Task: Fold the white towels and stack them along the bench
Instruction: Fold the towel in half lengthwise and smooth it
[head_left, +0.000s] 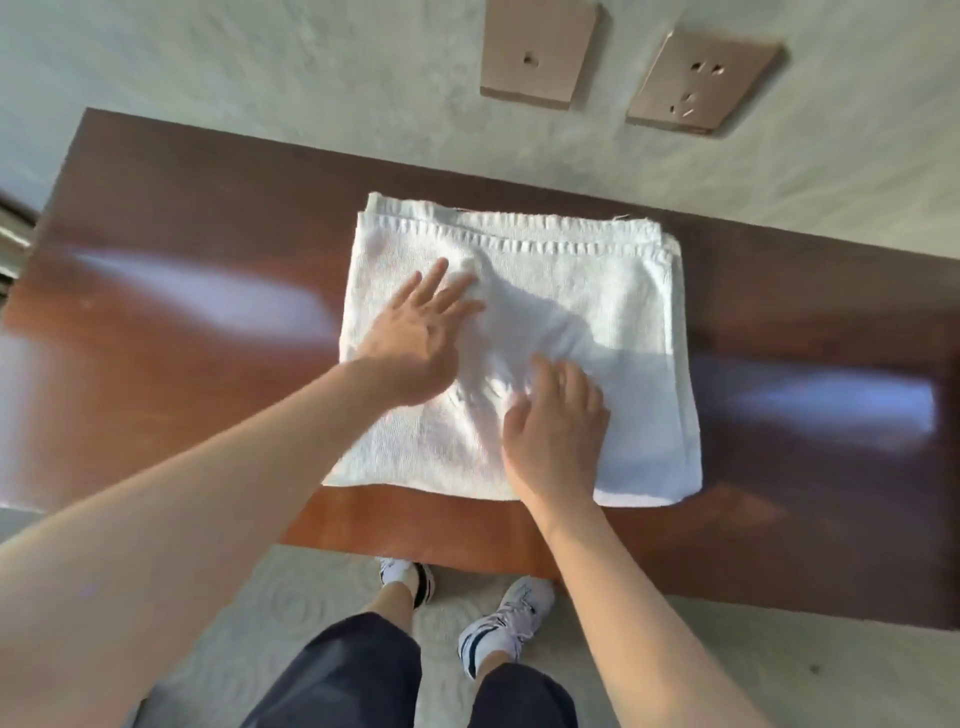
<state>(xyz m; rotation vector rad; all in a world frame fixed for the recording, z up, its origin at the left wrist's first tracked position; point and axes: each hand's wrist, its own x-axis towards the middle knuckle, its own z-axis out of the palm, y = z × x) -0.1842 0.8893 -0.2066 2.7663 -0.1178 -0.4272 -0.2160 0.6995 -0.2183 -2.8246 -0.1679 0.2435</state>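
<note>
Towel: a folded white towel, several layers deep, lies flat on the wooden surface, its hemmed, ribbed edges on the wall side and its near edge just short of the surface's front edge.
Left hand: the left hand lies palm-down on the towel's left half, fingers straight and spread; its grip is apart, pressing, holding nothing.
Right hand: the right hand rests on the towel's near middle, fingers bent onto the cloth; its grip looks apart too, though whether the fingertips pinch a ridge I cannot tell.
Step, as I judge it: smoothing the fold.
Wrinkle: a raised crease runs between the two hands.
Risk: pushing the hands toward each other could bunch that crease; a hard sideways stroke could skew the layers or slide the towel across the glossy surface.
Beyond the towel: two wall sockets behind; pale carpet and white trainers below.
</note>
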